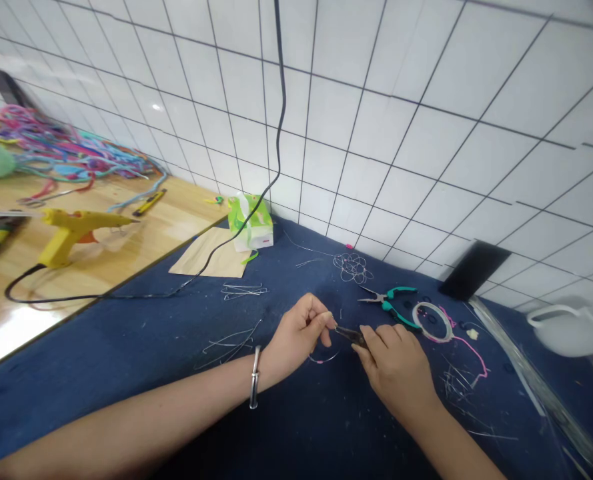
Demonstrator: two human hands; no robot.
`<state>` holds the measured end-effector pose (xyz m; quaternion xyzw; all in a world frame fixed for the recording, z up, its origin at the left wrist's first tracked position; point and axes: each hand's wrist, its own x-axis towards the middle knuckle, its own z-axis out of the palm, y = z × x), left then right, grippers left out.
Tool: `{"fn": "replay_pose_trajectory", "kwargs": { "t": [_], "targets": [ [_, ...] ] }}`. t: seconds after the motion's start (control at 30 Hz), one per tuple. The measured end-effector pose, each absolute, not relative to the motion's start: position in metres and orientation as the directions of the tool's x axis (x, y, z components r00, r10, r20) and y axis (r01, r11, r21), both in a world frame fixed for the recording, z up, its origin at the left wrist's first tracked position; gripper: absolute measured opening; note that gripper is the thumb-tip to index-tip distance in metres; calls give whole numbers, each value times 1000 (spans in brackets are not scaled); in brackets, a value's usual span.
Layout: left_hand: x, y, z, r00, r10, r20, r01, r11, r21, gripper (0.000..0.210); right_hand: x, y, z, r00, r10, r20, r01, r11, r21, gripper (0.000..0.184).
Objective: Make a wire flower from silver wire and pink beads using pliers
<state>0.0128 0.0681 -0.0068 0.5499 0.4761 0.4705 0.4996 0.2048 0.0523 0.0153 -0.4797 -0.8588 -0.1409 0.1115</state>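
My left hand [307,327] pinches a thin wire, and a curved part of this wire [323,361] with a small pink spot shows just below the fingers. My right hand [399,363] is closed around a pair of dark-jawed pliers [350,335]. The plier tips meet the wire at my left fingertips; the handles are hidden under my right palm. Beyond my right hand lie teal-handled long-nose pliers [393,303], jaws apart. To their right is a white ring [432,323] with a pink strand trailing from it.
Coiled wire [352,267] lies near the tiled wall. Bent wire pieces [243,291] rest on the blue cloth. A yellow glue gun [71,233] and a cutter knife [149,202] lie on the wooden board at left. A black cord [280,120] hangs past a green tissue pack [251,220].
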Motion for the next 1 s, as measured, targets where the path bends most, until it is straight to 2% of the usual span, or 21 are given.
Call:
{"fn": "replay_pose_trajectory", "kwargs": {
  "t": [0.23,0.63,1.0],
  "targets": [
    [14,70,-11,131,991,-21,-88,32,996,17,205,51,13,-513,787,342,858,486,167,29],
    [13,68,-10,133,991,-13,-78,23,997,15,205,51,13,-541,769,340,841,506,194,29],
    [12,72,-4,159,985,-66,-92,81,992,15,207,51,13,-620,691,372,784,533,317,30]
  ]
}}
